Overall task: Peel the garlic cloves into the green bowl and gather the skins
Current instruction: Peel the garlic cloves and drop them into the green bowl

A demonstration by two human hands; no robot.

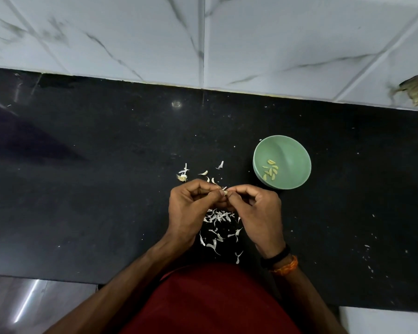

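My left hand (191,208) and my right hand (258,208) meet fingertip to fingertip over the black counter, both pinching one small garlic clove (225,192) that is mostly hidden by the fingers. The green bowl (295,150) stands just right of and beyond my right hand, with several peeled yellowish cloves (270,170) in its bottom. White garlic skins (217,218) lie scattered under and between my wrists. More skins (209,173) and a garlic root stub (182,177) lie beyond my left hand.
The black counter (82,189) runs across the view, backed by a white marble-tiled wall (203,39). A brownish scrap (416,89) sits on the wall at far right. My red shirt (215,304) fills the bottom, at the counter's near edge.
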